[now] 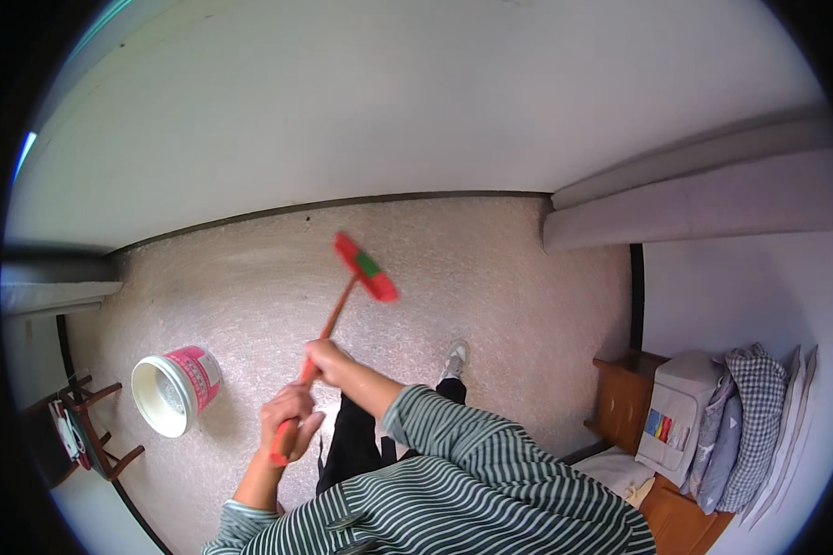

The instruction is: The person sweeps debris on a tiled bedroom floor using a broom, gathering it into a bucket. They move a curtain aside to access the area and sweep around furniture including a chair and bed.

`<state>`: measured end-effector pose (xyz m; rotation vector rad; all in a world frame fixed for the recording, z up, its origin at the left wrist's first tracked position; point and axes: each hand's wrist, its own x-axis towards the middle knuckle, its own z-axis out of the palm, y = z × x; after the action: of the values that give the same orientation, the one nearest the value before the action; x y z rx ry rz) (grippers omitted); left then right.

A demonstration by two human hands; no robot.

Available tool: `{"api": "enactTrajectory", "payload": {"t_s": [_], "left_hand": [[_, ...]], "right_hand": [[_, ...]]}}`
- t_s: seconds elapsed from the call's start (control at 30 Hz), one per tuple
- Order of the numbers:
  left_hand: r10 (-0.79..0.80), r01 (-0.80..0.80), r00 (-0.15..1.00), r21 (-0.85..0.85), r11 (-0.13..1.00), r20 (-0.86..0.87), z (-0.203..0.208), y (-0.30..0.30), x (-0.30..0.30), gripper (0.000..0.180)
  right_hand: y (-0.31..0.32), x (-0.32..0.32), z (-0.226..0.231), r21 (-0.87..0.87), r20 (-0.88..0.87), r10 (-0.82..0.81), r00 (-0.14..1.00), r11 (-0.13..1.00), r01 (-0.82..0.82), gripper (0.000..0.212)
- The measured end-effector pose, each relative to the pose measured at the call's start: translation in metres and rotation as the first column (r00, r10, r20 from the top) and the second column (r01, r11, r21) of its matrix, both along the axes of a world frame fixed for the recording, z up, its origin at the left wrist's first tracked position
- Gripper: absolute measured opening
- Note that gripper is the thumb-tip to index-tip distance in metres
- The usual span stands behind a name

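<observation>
Both of my hands are closed on the orange-red handle of a broom (334, 316). My left hand (287, 418) wraps the handle near its top end, with the thumb sticking out. Further down the handle, my right hand (324, 361) grips it with the arm reaching across from the right. The red broom head with a green middle (367, 267) lies slantwise out ahead of me, over the pale floor (463, 277); I cannot tell whether its bristles touch the floor.
A white bucket with a pink label (178, 388) is on the floor at my left, beside a dark wooden chair (97, 425). Ahead runs a white wall (416, 111). A grey curtain (703, 199) hangs at the right, above wooden drawers (620, 393) and stacked cushions (750, 407).
</observation>
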<state>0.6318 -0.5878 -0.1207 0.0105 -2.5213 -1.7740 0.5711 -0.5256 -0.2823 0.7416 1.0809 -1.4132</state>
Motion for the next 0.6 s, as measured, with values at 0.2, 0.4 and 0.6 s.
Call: {"api": "enactTrajectory", "payload": {"t_s": [0.2,0.4,0.6], "left_hand": [[-0.048,0.039,0.998,-0.193,0.980,-0.043,0.053,-0.056,0.031,0.032],[-0.235,0.244,0.969,0.141,0.960,-0.072,0.062,-0.037,-0.004,0.022],[-0.301,0.245,0.953,0.545,0.802,0.014,-0.082,0.056,-0.141,0.009]], "right_hand": [[-0.079,0.038,0.057,-0.352,0.143,-0.100,0.985,0.925,0.146,0.018],[0.017,-0.003,0.101,-0.160,0.152,-0.311,0.938,0.929,0.334,0.019],[0.178,-0.145,-0.032,0.143,-0.203,-0.450,0.870,0.865,0.481,0.012]]}}
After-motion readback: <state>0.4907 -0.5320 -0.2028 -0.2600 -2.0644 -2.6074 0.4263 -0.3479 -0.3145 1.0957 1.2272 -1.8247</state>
